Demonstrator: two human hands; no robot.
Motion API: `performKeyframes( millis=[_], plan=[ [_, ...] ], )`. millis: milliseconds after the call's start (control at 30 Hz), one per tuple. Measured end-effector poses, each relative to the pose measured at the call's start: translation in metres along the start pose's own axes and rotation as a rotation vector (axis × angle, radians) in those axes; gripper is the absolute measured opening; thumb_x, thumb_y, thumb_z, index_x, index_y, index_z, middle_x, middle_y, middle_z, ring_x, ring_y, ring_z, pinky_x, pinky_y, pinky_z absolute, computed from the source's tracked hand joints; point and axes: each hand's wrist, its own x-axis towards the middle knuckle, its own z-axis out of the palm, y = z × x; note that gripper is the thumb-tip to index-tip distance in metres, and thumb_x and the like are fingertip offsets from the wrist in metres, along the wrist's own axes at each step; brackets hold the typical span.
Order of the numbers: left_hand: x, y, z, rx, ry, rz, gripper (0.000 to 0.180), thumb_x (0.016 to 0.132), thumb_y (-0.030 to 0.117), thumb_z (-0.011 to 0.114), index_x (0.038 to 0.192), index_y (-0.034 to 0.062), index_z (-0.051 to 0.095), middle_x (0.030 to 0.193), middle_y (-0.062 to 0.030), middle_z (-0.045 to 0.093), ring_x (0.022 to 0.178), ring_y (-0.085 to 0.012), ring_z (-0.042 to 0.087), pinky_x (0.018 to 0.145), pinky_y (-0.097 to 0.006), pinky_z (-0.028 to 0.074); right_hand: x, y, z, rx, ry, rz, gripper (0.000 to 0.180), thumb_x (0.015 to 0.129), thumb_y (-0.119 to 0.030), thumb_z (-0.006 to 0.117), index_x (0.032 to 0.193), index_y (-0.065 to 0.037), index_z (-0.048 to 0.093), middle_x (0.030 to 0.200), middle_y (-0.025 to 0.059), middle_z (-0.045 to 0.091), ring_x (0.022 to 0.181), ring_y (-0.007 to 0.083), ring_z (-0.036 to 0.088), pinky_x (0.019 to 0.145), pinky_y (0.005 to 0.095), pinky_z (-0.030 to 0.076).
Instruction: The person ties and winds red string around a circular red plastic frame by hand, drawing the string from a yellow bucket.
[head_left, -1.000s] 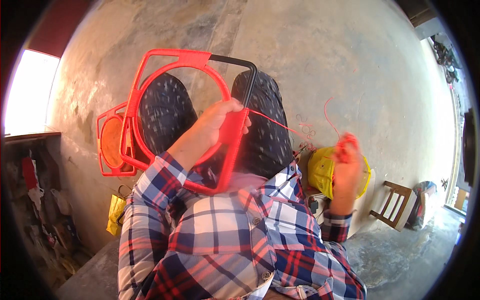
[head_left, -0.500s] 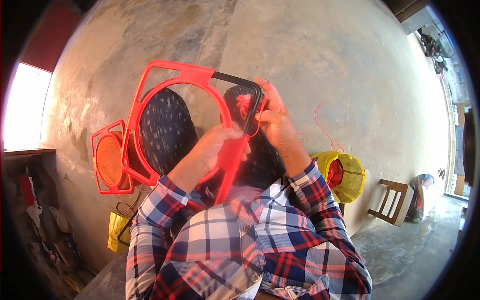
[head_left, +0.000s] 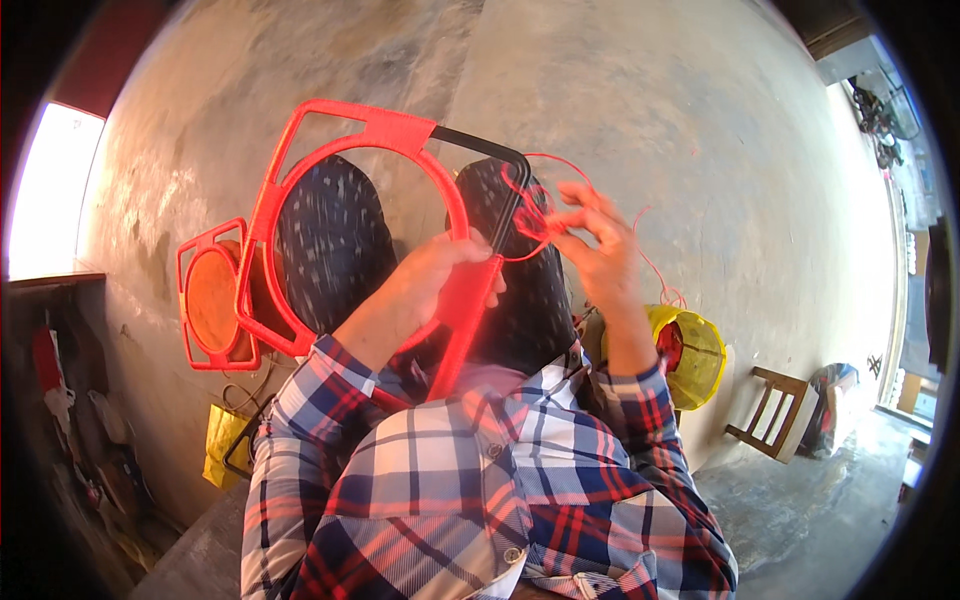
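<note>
A squarish frame (head_left: 388, 128) with a round ring inside it rests across my lap. Red cord wraps most of it, while black bar shows bare at its far right corner. My left hand (head_left: 447, 275) is closed around the wrapped part where ring and side bar meet. To the right of the bare bar, my right hand (head_left: 598, 240) has its fingers pinched on red cord (head_left: 533, 212). That cord hangs in loose loops, with one strand running to the end of the wrapping. The lower edge of the frame is hidden by my left arm and shirt.
A smaller red frame with an orange-brown disc (head_left: 213, 300) stands on the floor at left. A yellow bag (head_left: 228, 445) lies below it. At right are a yellow container (head_left: 703, 360) holding red cord and a small wooden stool (head_left: 770, 412).
My right hand has moved off the black bar to the right, drawing the red cord out in loops. My left hand keeps its hold, and the frame has shifted slightly upward in view.
</note>
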Motion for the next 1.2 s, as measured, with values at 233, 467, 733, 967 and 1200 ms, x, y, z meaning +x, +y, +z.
performKeyframes(
  millis=[233,467,733,967,1200],
  plan=[
    [0.001,0.008,-0.013,-0.050,0.064,0.010,0.014,0.083,0.012,0.057,0.094,0.0057,0.052,0.077,-0.0186,0.063,0.062,-0.0276,0.063,0.061,-0.037,0.054,-0.081,0.011,-0.067,1.324,0.011,0.035,0.012,0.085,-0.016,0.061,0.091,-0.007,0.055,0.061,0.0037,0.050,0.053,0.0112,0.047,0.066,0.0331,0.049],
    [0.001,0.013,-0.016,-0.131,0.069,0.011,0.022,0.082,0.013,0.058,0.100,0.0042,0.050,0.076,-0.0176,0.063,0.062,-0.0272,0.063,0.060,-0.038,0.054,-0.153,0.066,-0.086,0.971,0.002,0.588,0.003,0.089,-0.008,0.056,0.092,-0.007,0.054,0.064,0.0014,0.048,0.046,0.0071,0.036,0.040,0.0248,0.027],
    [0.012,-0.001,-0.021,-0.007,0.197,0.090,0.032,0.082,0.012,0.058,0.111,0.0036,0.048,0.087,-0.0158,0.063,0.072,-0.0260,0.065,0.066,-0.036,0.055,-0.036,0.039,-0.046,0.333,0.110,0.540,0.015,0.090,-0.013,0.060,0.100,-0.002,0.061,0.075,0.0018,0.058,0.067,0.0090,0.053,0.061,0.0226,0.041],
    [0.007,-0.010,0.005,-0.065,0.260,0.627,0.052,0.081,0.013,0.055,0.130,0.0007,0.042,0.127,-0.0089,0.053,0.107,-0.0231,0.056,0.093,-0.037,0.047,0.042,0.005,0.037,-0.286,-0.134,-0.079,0.011,0.083,-0.010,0.064,0.091,-0.004,0.063,0.083,0.0038,0.063,0.070,0.0158,0.060,0.065,0.0294,0.048],
    [0.004,-0.003,-0.003,-0.179,0.006,0.379,0.056,0.080,0.017,0.053,0.133,0.0015,0.043,0.125,-0.0106,0.056,0.110,-0.0210,0.056,0.097,-0.036,0.044,0.029,0.025,0.013,0.038,0.034,-0.060,0.016,0.081,-0.017,0.068,0.092,-0.005,0.067,0.090,0.0066,0.064,0.078,0.0195,0.062,0.069,0.0316,0.049]
  ],
)
